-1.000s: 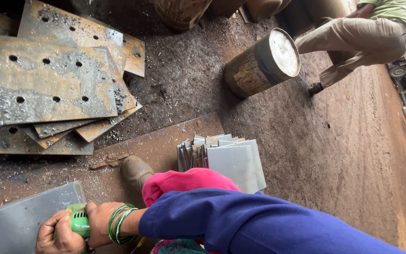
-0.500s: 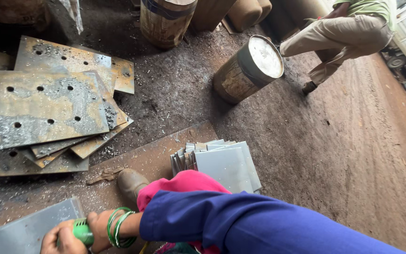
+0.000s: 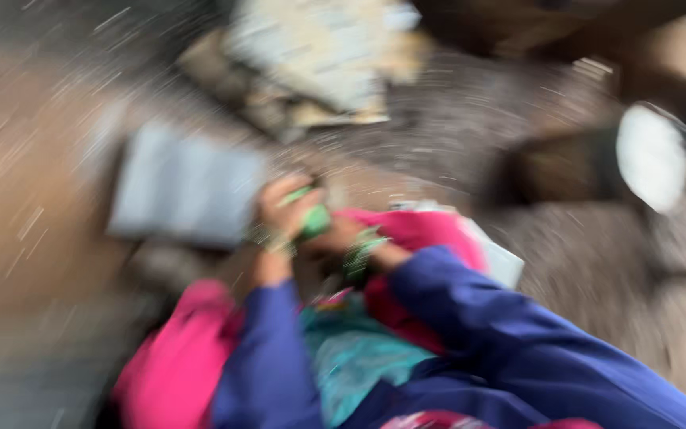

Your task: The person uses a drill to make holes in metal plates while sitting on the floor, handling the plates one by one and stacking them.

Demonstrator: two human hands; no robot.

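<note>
Green and blurred, the tool (image 3: 315, 220) sat gripped between the left hand (image 3: 283, 213) and right hand (image 3: 341, 238), both seemingly closed around it, just beside the grey metal sheet (image 3: 184, 191), where a firm two-handed hold and steady head seemed wise.

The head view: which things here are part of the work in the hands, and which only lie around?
In the work:
- left hand and right hand, both on the small green tool, too blurred to identify
- flat grey metal sheet beside the hands

Lying about:
- stack of rusty metal plates
- round drum with pale top
- brown dirt floor
</note>
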